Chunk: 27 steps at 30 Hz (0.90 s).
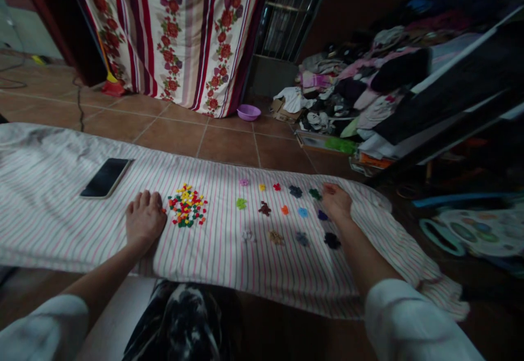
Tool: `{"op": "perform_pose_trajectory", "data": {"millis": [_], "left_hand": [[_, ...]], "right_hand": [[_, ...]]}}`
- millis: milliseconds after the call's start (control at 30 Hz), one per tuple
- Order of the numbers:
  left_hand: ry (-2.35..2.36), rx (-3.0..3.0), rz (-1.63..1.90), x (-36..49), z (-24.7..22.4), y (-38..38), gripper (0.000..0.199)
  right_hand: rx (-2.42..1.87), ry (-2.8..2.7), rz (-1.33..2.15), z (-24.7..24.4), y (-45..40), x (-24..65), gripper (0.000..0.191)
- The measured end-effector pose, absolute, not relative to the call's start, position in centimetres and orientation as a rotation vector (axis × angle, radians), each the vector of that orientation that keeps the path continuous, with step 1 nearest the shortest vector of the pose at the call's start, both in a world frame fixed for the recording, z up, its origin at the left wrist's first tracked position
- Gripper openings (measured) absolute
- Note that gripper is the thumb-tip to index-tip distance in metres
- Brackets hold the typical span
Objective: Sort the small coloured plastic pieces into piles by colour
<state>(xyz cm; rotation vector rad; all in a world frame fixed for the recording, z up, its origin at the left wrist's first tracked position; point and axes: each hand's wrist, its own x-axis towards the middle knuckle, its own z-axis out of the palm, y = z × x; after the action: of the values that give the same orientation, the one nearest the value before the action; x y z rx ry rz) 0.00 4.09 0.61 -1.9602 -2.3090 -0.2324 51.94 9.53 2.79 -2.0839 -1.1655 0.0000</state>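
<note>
My left hand (146,218) rests palm down on the striped cloth (223,246), fingers apart, beside a mixed pile of small red, yellow, green, white and orange pieces (188,206). A small orange piece (164,210) lies at its thumb side. My right hand (338,202) is at the cloth's far right, fingers curled in; what they hold, if anything, is hidden. Close to it are a dark green heap (315,193), a navy heap (322,215) and a black heap (331,240). More single-colour heaps stand in rows, among them light green (241,203), brown (264,208) and light blue (302,212).
A phone (106,178) lies on the cloth left of my left hand. Beyond the far edge, a purple basin (248,112) sits on the tiled floor before a floral curtain (172,39). Clothes (360,77) are heaped at the back right.
</note>
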Motion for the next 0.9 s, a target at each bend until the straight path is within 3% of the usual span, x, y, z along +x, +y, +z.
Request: {"op": "perform_pose_trajectory", "data": {"millis": [267, 567, 900], "left_hand": [[-2.277, -1.941, -0.347, -0.2, -0.3, 4.3, 0.04], [-2.258, -1.933, -0.425, -0.6, -0.8, 4.3, 0.042], [-2.228, -1.912, -0.479, -0.8, -1.5, 4.6, 0.041]], "right_hand": [[-1.691, -1.584, 0.205, 5.6, 9.0, 37.5, 0.028], [-1.258, -2.032, 0.658, 0.7, 3.8, 21.7, 0.017], [-1.447, -2.133, 0.36, -1.4, 1.8, 17.1, 0.02]]}}
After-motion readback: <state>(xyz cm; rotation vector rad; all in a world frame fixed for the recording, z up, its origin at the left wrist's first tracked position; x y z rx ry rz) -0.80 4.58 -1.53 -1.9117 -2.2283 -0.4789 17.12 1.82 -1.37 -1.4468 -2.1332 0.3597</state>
